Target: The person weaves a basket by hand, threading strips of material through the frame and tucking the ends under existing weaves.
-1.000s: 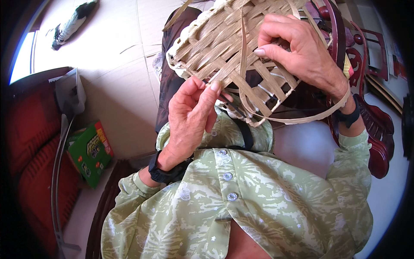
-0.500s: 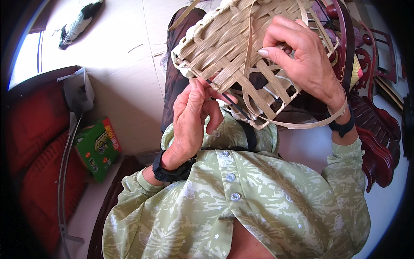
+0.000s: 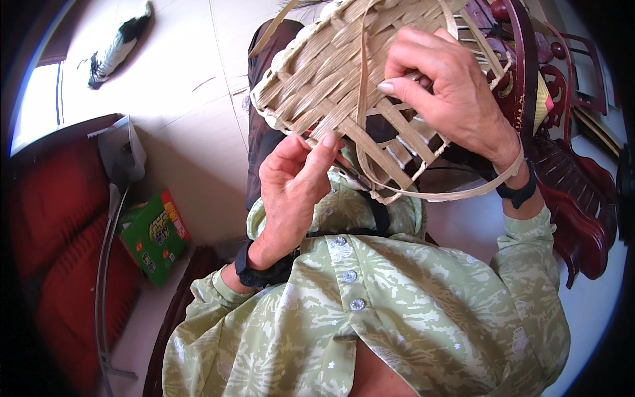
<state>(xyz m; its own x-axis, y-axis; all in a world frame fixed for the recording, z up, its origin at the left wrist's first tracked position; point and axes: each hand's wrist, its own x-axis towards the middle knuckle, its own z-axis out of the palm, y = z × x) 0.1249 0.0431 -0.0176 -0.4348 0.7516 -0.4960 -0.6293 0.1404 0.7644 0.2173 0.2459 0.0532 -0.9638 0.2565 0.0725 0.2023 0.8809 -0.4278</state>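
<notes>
A half-woven basket (image 3: 324, 73) of flat pale bamboo strips lies on my lap at the top centre. My right hand (image 3: 450, 92) grips its right side, thumb pressed on the weave and fingers curled over the open lattice. A long loose strip (image 3: 450, 195) loops from the basket under my right wrist. My left hand (image 3: 294, 188) pinches the basket's near edge between thumb and forefinger, beside a thin dark tool (image 3: 354, 175) whose grip I cannot make out.
A green printed box (image 3: 155, 235) lies on the tiled floor at left, next to a red cushioned seat (image 3: 59, 245). A black-and-white feather duster (image 3: 116, 46) rests at top left. Carved dark red wooden furniture (image 3: 582, 205) stands at right.
The basket has shifted slightly left and tilted. My left hand's fingers have opened from a curl into a pinch at the basket's edge. My right hand keeps its hold.
</notes>
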